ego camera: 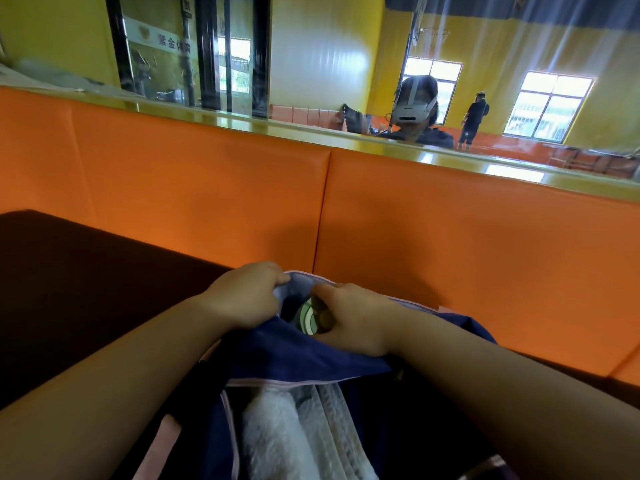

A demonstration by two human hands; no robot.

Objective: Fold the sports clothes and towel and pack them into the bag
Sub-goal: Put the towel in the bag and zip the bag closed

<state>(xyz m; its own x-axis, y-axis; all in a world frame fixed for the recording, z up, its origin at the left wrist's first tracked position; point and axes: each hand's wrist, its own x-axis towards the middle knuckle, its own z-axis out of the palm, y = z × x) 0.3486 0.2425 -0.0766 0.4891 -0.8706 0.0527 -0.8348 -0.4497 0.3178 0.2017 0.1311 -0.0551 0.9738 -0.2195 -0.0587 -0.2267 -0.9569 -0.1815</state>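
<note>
Pinching the pale-edged rim of the navy bag, the left hand is curling its fingers tight over the cloth and pulling a pocket mouth apart. Beside it, the right hand is reaching into that same mouth, thumb above and curled fingers below, closing around a round green-and-white item; how firmly it is gripping is hard to tell.

Everything is sitting on a dark brown table, which is butting up against a wall of orange padding. Above the padding a mirror is reflecting a yellow-walled hall with bright windows, a person wearing a headset, and another figure standing far back.

Nearer the camera, the bag's main compartment is gaping open between the forearms. A white fluffy towel is lying inside it, and a folded pale striped cloth is lying just beside the towel on its right, touching it. Pink trim is running along the compartment's edges.

On the far side, the pocket rim is sitting near the foot of the padding. To the left, the tabletop is stretching away bare and dark as far as its edge. To the right, the bag's navy cloth is spreading out under the right forearm towards the padding.
</note>
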